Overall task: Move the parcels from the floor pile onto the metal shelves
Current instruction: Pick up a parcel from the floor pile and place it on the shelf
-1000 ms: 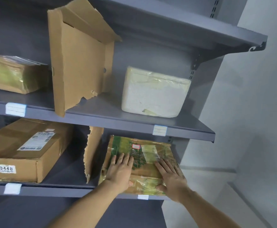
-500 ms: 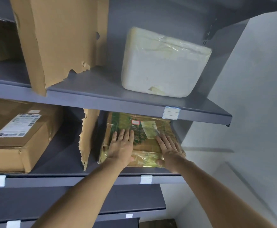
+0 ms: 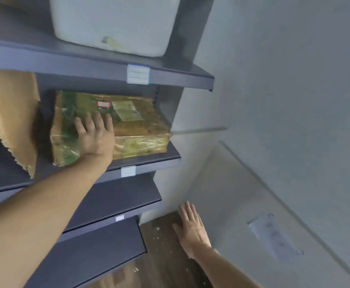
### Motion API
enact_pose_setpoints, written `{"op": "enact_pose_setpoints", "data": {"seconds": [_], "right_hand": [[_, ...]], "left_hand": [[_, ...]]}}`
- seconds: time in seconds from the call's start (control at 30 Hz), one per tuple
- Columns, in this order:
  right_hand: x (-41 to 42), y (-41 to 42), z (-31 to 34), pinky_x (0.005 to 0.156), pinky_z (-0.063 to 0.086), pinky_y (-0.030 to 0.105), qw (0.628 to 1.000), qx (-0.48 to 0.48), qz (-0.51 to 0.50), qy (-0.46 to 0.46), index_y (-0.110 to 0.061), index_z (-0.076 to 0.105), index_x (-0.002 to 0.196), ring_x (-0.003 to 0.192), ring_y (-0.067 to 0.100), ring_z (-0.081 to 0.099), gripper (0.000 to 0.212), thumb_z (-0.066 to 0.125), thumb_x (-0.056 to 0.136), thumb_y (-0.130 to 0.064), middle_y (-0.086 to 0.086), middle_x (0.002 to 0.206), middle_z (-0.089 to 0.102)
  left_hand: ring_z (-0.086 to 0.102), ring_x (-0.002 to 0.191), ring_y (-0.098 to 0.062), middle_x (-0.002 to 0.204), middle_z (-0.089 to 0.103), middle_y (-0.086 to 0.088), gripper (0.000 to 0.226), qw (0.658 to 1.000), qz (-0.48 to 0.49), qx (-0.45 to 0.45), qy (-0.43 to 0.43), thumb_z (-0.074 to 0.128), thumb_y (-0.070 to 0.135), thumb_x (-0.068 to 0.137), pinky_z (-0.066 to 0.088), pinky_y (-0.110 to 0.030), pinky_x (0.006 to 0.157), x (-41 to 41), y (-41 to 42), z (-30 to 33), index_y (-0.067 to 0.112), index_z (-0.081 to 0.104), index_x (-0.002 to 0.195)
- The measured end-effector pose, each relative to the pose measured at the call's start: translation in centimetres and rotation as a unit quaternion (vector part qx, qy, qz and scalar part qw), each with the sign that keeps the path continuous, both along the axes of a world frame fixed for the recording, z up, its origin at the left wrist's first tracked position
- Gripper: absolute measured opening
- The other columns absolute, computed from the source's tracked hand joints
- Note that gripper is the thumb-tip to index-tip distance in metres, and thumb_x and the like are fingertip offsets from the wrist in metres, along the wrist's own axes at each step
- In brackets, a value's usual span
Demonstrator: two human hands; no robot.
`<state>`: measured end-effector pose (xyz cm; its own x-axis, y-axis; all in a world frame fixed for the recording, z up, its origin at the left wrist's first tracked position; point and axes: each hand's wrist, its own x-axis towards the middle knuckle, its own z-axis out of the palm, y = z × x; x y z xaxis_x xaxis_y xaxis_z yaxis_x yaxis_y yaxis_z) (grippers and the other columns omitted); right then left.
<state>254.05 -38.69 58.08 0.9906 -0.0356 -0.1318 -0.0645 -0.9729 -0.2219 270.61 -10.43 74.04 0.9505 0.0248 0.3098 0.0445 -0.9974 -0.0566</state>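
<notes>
A flat parcel [image 3: 136, 125] wrapped in yellowish tape, with green print and a small red-edged label, lies on the middle metal shelf [image 3: 149, 163] at its right end. My left hand [image 3: 96, 135] rests flat on the parcel's top near its front edge, fingers straight. My right hand [image 3: 191, 227] hangs low beside the shelving, off the parcel, fingers straight and holding nothing, above the wooden floor.
A white foam box [image 3: 111, 23] sits on the shelf above. A torn cardboard divider [image 3: 14, 121] stands left of the parcel. Two lower shelves [image 3: 116, 196] jut out below. A grey wall [image 3: 284, 100] closes the right side, with a paper sheet [image 3: 274, 235] stuck low on it.
My right hand has left the parcel and dropped toward the floor. My left hand stays on the parcel. The view has swung down and to the right.
</notes>
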Motion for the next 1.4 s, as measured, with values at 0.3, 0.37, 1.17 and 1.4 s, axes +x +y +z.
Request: {"op": "enact_pose_setpoints", "data": {"seconds": [0.3,0.37,1.17,1.4], "right_hand": [[-9.6,-10.5,1.9,0.117,0.025,0.035,0.982,0.094,-0.161,0.028,-0.018,0.029,0.152,0.146,0.027,0.026,0.057,0.043,0.101,-0.04,0.006,0.16,0.026],[-14.4,-13.1,0.2,0.109,0.038,0.036,0.972,0.108,-0.191,0.083,-0.018,0.036,0.148,0.135,0.029,0.041,0.054,0.044,0.099,-0.039,0.008,0.15,0.041],[-44.5,-28.9,-43.8,0.102,0.039,0.031,0.788,0.284,-0.45,0.308,-0.014,0.041,0.143,0.125,0.027,0.05,0.045,0.045,0.101,-0.027,0.007,0.14,0.048],[-40.6,-32.1,-61.7,0.103,0.044,0.039,0.788,0.267,-0.453,0.322,-0.013,0.037,0.147,0.127,0.033,0.049,0.054,0.054,0.096,-0.024,0.013,0.144,0.042]], "left_hand": [[0.055,0.116,-0.027,0.131,0.054,-0.003,0.039,0.883,-0.401,0.015,0.242,0.052,0.034,0.096,0.042,-0.038,0.098,-14.9,-21.8,-7.8,0.021,0.053,0.133],[0.054,0.122,-0.027,0.137,0.051,-0.002,0.045,0.846,-0.394,-0.019,0.358,0.052,0.039,0.096,0.043,-0.035,0.097,-20.1,-26.7,-10.9,0.024,0.051,0.139],[0.049,0.129,-0.019,0.147,0.042,0.007,0.047,0.684,-0.42,0.091,0.59,0.046,0.033,0.101,0.045,-0.036,0.102,-43.4,-46.6,-57.2,0.03,0.037,0.147],[0.052,0.124,-0.025,0.145,0.045,0.0,0.051,0.668,-0.444,0.144,0.579,0.049,0.033,0.099,0.046,-0.042,0.1,-41.9,-49.5,-75.3,0.026,0.036,0.148]]}}
